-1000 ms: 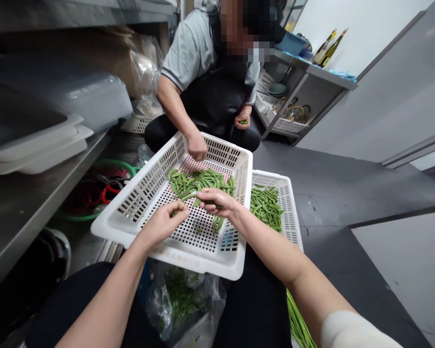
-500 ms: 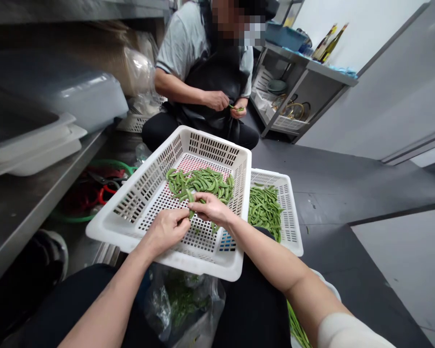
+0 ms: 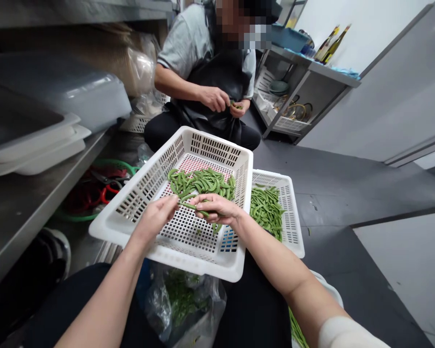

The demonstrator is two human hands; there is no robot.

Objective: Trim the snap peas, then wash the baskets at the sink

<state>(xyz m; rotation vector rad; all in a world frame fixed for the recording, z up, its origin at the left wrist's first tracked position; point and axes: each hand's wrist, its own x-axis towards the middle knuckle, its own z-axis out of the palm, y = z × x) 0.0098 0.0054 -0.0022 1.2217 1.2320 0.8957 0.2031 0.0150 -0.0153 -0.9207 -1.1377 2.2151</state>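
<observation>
Above a white slotted basket (image 3: 130, 232), my left hand (image 3: 155, 216) pinches one end of a green pea pod (image 3: 189, 206), thumb against forefinger. The other end sits in the fingers of my right hand (image 3: 220, 209), so the pod stretches nearly level between the two. Whether a thin string is also in the left pinch is too small to tell. Below and beyond my hands, a pile of pea pods (image 3: 203, 181) lies in the basket. A few loose pods are under my right hand.
A second white basket (image 3: 293, 217) full of pods (image 3: 264, 208) stands to the right. Below is a clear plastic bag (image 3: 188, 304) with green scraps. Opposite sits a co-worker (image 3: 206, 72), both hands on a small green piece. Scissors (image 3: 103, 178) and a metal shelf (image 3: 54, 198) are left.
My left hand has moved left and a little up, away from my right hand. The pod, earlier more upright between the fingers, now lies nearly level. The co-worker's hands have come closer together.
</observation>
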